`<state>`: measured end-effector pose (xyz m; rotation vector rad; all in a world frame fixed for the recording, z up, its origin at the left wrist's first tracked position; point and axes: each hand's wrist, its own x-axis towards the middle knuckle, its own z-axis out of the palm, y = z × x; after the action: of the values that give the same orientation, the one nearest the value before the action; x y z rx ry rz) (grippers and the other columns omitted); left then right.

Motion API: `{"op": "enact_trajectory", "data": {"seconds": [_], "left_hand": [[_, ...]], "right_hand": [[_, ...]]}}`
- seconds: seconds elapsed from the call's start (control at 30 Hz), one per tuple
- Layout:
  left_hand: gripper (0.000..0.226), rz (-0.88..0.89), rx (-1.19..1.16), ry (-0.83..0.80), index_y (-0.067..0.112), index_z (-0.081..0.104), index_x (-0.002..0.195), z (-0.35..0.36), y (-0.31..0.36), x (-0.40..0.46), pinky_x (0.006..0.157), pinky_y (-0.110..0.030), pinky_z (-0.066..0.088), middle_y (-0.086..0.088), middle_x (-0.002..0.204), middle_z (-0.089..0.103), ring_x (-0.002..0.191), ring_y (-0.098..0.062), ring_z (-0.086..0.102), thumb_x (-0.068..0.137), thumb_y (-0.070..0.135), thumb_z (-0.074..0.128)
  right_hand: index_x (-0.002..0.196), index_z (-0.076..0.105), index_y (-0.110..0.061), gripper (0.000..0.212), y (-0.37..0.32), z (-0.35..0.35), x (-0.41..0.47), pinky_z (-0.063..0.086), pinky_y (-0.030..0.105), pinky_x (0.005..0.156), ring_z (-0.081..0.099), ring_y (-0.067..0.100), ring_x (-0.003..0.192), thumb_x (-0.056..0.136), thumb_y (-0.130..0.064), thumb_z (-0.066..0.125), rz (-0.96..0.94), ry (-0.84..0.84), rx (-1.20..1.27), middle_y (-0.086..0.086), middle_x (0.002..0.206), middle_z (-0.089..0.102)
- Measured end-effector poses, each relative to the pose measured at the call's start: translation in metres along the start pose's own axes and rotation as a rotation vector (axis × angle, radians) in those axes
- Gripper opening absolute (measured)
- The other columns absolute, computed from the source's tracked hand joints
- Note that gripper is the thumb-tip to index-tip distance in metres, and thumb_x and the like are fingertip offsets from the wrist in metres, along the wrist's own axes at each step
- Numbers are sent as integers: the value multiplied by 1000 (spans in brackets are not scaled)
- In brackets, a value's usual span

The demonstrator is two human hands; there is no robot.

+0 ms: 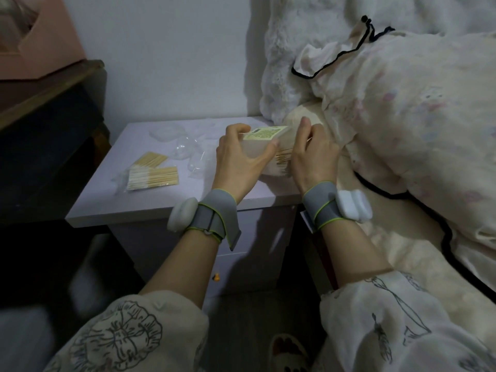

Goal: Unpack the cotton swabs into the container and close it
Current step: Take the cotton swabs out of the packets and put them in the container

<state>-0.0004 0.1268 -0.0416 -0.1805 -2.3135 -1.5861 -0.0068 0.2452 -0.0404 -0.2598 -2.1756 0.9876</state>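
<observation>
A pale box (pixel 264 146) with a yellow-green label on top is gripped at its left end; wooden swab sticks (pixel 281 163) show at its right side, under the other hand.

cream sleeves (pixel 128 336) printed with dark line-drawn flowers, pushed up the forearms. grey wrist straps (pixel 214 218) edged in lime green on both wrists, each carrying a white rounded pod (pixel 351 206). bare left hand (pixel 239 162), bare right hand (pixel 314 157).
</observation>
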Motion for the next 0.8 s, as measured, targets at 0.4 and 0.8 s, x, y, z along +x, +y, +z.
{"op": "enact_trajectory", "data": {"seconds": [0.4, 0.8], "left_hand": [[48, 29, -44, -57, 26, 41, 115, -2, 3, -5, 98, -40, 44, 0, 120, 48, 114, -22, 47, 79, 39, 69], [51, 21, -21, -53, 21, 41, 121, 3, -1, 0, 98, -41, 44, 2, 119, 47, 116, -24, 48, 81, 38, 68]], "right_hand": [[100, 55, -2, 49, 3, 11, 1, 30, 40, 94, 48, 34, 107, 92, -35, 19, 21, 66, 127, 21, 108, 57], [109, 58, 1, 37, 9, 5, 9, 35, 31, 96, 52, 29, 112, 99, -17, 27, 300, -8, 385, 18, 115, 61]]}}
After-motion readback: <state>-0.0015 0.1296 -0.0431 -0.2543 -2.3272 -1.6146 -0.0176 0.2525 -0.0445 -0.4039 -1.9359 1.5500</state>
